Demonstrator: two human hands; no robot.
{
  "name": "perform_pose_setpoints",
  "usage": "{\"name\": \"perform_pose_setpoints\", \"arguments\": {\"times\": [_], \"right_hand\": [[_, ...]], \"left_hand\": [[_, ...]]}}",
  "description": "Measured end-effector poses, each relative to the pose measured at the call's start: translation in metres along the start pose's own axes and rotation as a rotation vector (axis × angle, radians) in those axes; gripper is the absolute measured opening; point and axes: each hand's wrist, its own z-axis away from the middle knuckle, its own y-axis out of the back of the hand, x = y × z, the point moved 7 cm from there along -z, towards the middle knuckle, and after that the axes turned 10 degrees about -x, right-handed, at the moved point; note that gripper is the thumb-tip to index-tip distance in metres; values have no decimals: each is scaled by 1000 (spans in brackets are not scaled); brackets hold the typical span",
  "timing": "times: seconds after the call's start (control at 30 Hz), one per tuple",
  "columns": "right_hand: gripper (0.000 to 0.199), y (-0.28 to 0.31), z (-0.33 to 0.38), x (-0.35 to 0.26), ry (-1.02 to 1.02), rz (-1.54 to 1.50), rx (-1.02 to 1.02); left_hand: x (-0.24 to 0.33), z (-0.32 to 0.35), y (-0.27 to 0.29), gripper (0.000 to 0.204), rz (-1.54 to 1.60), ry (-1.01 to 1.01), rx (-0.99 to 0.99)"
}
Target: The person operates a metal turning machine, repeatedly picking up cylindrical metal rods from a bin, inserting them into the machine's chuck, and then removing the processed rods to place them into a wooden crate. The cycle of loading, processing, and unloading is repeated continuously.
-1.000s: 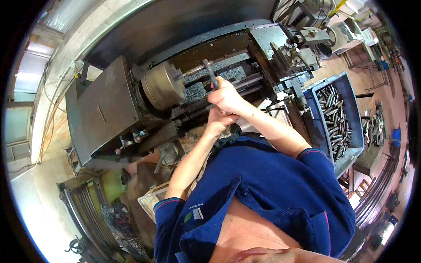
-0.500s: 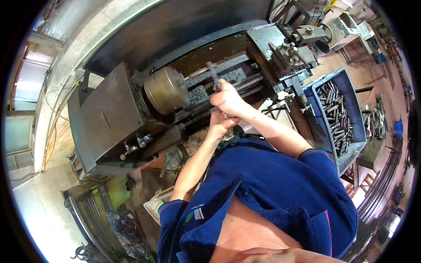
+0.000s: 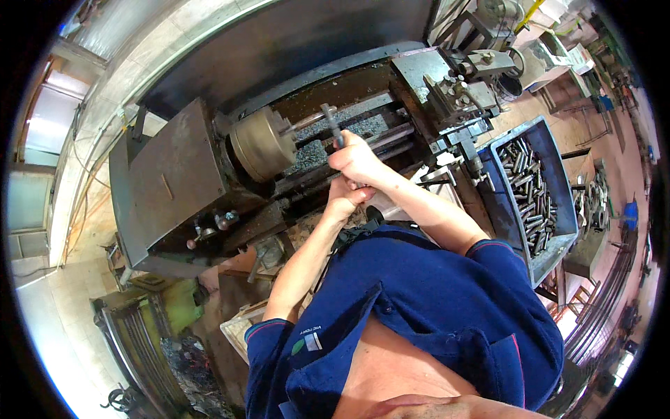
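The right hand (image 3: 357, 160) clamps a slim, dark metal tool (image 3: 333, 128); the left hand (image 3: 345, 200), I cannot tell. The round, brass-coloured chuck (image 3: 262, 145) blurs less, perhaps slowing.

A person in a navy-blue polo shirt (image 3: 433, 300) stands over a dark grey metal lathe (image 3: 171, 174), right hand (image 3: 357, 159) gripping a slim dark metal tool (image 3: 331, 122). From here its tip crosses the metal bar (image 3: 305, 121) jutting from the dull brass-coloured round chuck (image 3: 264, 145); contact is unclear. The left hand (image 3: 343, 199) curls just below the right. Off to the right, a blue plastic crate (image 3: 504, 209) holds short steel rods (image 3: 532, 199).
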Motion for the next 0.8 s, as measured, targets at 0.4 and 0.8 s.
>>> {"name": "perform_pose_setpoints", "arguments": {"times": [0.4,0.8], "right_hand": [[18,0,-8,5,111,-16,-10],[21,11,6,-9,75,-129,-54]], "left_hand": [[4,7,-2,45,-8,-130,-14],[6,-3,-11,37,-69,-119,45]]}}
